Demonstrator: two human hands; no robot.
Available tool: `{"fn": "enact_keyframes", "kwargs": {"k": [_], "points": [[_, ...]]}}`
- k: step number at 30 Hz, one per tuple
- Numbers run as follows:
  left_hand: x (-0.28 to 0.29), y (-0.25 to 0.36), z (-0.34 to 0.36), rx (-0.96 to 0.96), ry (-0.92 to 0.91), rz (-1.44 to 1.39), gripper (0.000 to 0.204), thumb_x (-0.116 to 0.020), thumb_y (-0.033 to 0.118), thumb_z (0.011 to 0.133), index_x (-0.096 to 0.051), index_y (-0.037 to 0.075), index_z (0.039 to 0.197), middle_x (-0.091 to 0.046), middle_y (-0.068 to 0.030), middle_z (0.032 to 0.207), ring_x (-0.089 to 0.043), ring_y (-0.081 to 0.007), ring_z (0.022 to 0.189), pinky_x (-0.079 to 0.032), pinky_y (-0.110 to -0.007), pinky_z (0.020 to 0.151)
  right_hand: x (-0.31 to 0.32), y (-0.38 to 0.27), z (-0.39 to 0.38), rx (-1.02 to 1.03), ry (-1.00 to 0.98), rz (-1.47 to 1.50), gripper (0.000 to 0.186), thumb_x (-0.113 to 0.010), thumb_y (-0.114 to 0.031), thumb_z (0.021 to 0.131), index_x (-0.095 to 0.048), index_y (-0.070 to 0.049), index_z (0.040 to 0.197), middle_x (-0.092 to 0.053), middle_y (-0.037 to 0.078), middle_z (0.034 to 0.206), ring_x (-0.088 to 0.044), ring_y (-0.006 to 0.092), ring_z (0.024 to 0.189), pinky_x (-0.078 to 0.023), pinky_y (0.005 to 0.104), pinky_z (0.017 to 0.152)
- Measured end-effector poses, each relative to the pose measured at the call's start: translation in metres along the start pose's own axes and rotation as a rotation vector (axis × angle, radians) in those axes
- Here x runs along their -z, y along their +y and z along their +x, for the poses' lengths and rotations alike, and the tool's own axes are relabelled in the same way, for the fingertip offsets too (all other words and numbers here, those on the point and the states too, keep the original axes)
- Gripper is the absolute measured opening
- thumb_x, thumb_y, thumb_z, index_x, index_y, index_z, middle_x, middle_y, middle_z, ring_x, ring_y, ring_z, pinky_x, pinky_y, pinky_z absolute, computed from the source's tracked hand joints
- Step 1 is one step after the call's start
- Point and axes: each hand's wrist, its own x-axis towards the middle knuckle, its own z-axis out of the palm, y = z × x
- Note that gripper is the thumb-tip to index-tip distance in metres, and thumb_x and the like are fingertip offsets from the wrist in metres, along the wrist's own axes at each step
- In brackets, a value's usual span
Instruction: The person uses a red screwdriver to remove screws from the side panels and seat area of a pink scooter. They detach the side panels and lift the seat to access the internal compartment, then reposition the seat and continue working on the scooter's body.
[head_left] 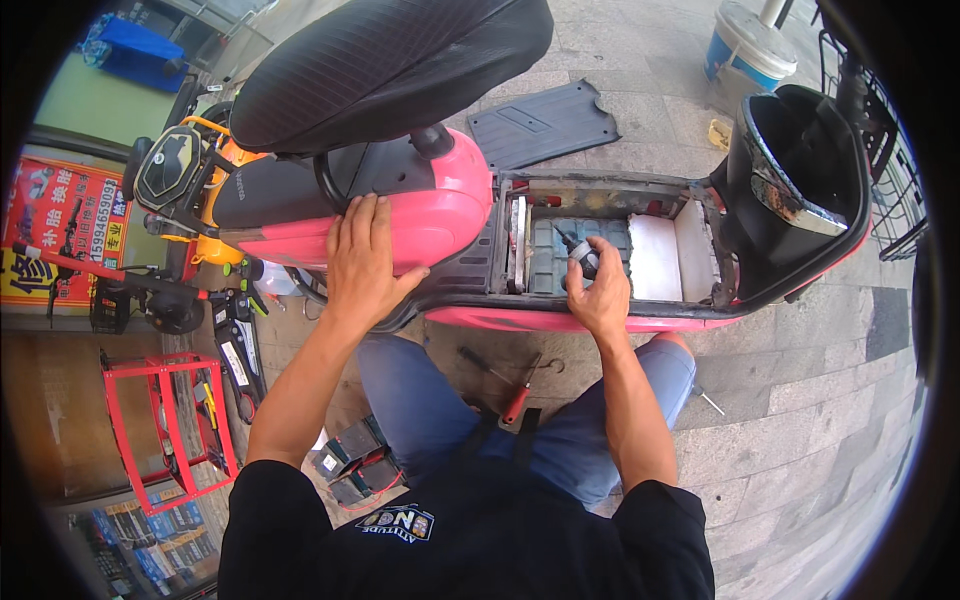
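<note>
My left hand (368, 262) lies with outstretched fingers on the pink rear body panel (448, 225) of a scooter, below its black seat (390, 70). My right hand (600, 290) grips a small black-and-grey part (582, 254) with a dark tip, too small to name exactly. It is over the open floor compartment, which shows a blue-grey ribbed piece (555, 218) and white padding (655, 255). The black front apron (815, 175) of the scooter rises to the right of this compartment.
A black floor panel (540, 120) lies on the paving behind the scooter, near a white bucket (745, 60). A red wire rack (165, 420), batteries (355, 455) and a screwdriver (518, 400) are around my legs. A yellow scooter (200, 205) stands at the left.
</note>
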Motion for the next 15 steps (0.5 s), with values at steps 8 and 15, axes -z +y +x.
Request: {"fn": "enact_keyframes", "kwargs": {"k": [8,15], "points": [[-0.02,-0.001,0.034,-0.083,0.219,-0.069,0.076,-0.081,0.04,0.075,-0.052,0.0,0.133,-0.049,-0.0189,0.138,-0.043,-0.0389,0.131,-0.034,-0.052,0.106,0.004,0.002,0.008,-0.157,0.017,0.24,0.045,-0.072,-0.011,0.085,-0.053,-0.002,0.125,-0.063,0.017,0.107,-0.065,0.0324,0.089,-0.053,0.0387,0.076],[-0.043,-0.005,0.04,-0.14,0.308,0.014,0.069,-0.075,0.039,0.08,-0.055,-0.002,0.132,-0.052,-0.0207,0.137,-0.049,-0.0399,0.125,-0.038,-0.05,0.104,0.036,-0.005,-0.027,-0.192,-0.833,0.967,0.042,-0.075,-0.009,0.082,-0.058,-0.006,0.12,-0.064,0.008,0.107,-0.061,0.0187,0.099,-0.049,0.0324,0.087]]}}
